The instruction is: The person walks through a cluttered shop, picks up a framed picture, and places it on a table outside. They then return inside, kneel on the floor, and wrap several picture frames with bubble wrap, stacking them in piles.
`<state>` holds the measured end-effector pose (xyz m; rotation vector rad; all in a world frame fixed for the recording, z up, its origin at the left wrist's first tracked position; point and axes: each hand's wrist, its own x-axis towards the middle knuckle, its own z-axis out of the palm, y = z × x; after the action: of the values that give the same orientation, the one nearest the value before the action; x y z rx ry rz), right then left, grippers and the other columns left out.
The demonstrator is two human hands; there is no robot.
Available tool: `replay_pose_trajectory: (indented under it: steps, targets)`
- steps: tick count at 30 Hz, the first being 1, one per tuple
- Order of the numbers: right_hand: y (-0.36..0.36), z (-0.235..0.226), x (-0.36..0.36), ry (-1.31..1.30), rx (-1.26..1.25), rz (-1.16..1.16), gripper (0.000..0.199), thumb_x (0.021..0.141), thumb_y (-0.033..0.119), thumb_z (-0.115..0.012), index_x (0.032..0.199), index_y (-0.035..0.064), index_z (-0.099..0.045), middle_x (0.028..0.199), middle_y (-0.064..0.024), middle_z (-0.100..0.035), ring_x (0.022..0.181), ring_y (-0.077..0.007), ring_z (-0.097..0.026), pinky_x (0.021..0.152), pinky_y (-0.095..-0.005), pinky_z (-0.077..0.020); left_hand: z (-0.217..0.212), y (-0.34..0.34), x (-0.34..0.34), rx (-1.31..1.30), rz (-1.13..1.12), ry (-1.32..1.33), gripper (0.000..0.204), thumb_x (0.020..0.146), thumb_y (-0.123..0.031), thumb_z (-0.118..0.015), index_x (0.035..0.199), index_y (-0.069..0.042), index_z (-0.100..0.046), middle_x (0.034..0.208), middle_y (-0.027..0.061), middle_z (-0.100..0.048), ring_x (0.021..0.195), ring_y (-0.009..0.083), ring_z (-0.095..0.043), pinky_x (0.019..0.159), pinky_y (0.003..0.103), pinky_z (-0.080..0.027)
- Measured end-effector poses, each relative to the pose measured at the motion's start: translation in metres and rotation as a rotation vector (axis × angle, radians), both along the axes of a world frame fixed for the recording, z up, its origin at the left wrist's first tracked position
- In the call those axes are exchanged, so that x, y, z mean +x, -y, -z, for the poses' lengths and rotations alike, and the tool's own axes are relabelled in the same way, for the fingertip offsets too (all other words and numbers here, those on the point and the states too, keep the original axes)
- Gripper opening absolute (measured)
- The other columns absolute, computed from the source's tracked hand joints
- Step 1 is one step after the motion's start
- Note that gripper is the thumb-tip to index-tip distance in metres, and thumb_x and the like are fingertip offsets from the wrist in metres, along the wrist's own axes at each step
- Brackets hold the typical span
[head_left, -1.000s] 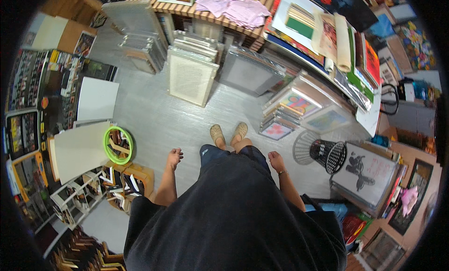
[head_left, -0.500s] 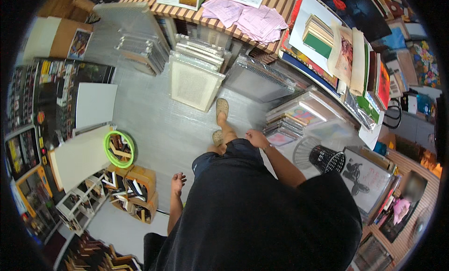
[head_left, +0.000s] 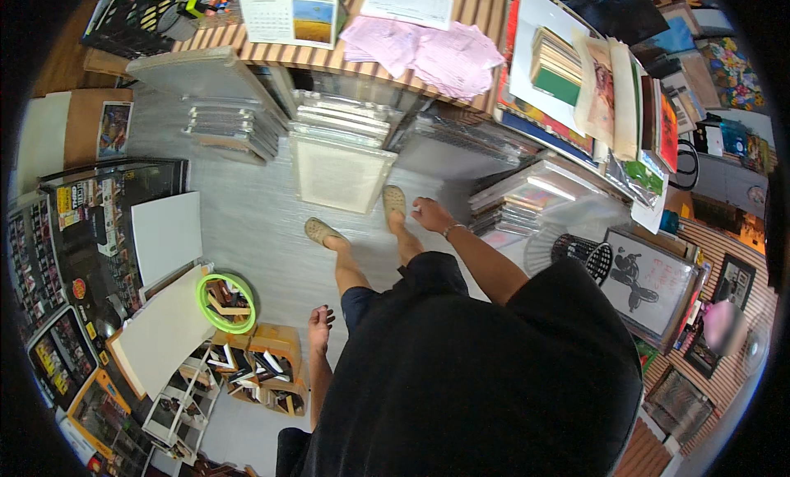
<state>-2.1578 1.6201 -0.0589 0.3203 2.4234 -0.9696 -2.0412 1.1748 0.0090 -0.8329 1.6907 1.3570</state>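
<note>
Right hand [head_left: 429, 214] now farther forward.

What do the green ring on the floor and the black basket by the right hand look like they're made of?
Green ring: likely plastic, given its bright, uniform, smooth colour. Black basket: seemingly wire mesh, probably metal, with thin ribs you can see through. The right hand hangs near it, touching nothing.

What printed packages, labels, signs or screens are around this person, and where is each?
Desk calendar: on the slatted counter up top, rectangular, white grid beside a yellow field photo.
Pink papers: loose pile on the same counter.
Poster: far left, leaning, small rectangle with white border.
Boxed packs: left rack, dark with bright patches.
Balloon-dog print: far right, white frame, black figure.
Right hand, left hand: both empty. No screens seen.
</note>
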Motion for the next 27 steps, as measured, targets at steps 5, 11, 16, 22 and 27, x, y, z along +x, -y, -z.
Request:
replay_pose_trajectory:
  steps: [5,11,16,22,27]
  targets:
    - [0.035,-0.017,-0.01,0.107,0.159,0.1,0.044,0.084,0.029,-0.061,0.12,0.0062,-0.048,0.116,-0.0197,-0.054,0.105,-0.0355,-0.055,0.088,-0.0458,-0.0455,0.04,0.073,-0.043,0.036,0.158,0.02,0.032,0.095,-0.034,-0.052,0.11,-0.006,-0.057,0.099,0.0085,-0.063,0.086,0.019,-0.061,0.077,0.033,-0.049]
    - [0.053,0.073,-0.054,-0.121,0.289,-0.071,0.056,0.084,0.03,-0.063,0.126,0.0008,-0.039,0.119,-0.0216,-0.051,0.112,-0.0373,-0.049,0.094,-0.0433,-0.0416,0.066,0.206,-0.115,-0.092,0.172,-0.244,0.03,0.096,-0.034,-0.052,0.102,-0.005,-0.056,0.095,0.0049,-0.06,0.084,0.0161,-0.057,0.078,0.03,-0.048]
    - [0.053,0.152,-0.141,-0.116,0.537,-0.186,0.073,0.081,0.036,-0.067,0.132,-0.0045,-0.034,0.125,-0.0197,-0.047,0.112,-0.0352,-0.047,0.096,-0.0423,-0.0396,0.054,0.239,-0.156,-0.243,0.017,-0.169,0.04,0.094,-0.041,-0.053,0.103,-0.003,-0.055,0.095,0.0062,-0.059,0.086,0.015,-0.056,0.079,0.027,-0.045]
    - [0.024,0.245,-0.148,0.164,0.685,-0.138,0.068,0.084,0.04,-0.062,0.137,0.0061,-0.035,0.128,-0.0159,-0.049,0.12,-0.0337,-0.043,0.102,-0.0472,-0.0328,0.112,0.146,-0.196,-0.226,0.101,-0.028,0.044,0.095,-0.037,-0.052,0.116,0.001,-0.054,0.111,0.0146,-0.062,0.1,0.0228,-0.06,0.087,0.034,-0.047]
    - [0.06,0.206,-0.131,-0.151,0.559,-0.279,0.023,0.087,0.015,-0.049,0.108,0.0074,-0.055,0.106,-0.0175,-0.057,0.093,-0.0331,-0.055,0.081,-0.0467,-0.0465,0.216,0.007,-0.178,-0.039,0.069,-0.159,0.041,0.088,-0.033,-0.064,0.114,-0.002,-0.055,0.103,0.0064,-0.062,0.09,0.0153,-0.058,0.078,0.03,-0.047]
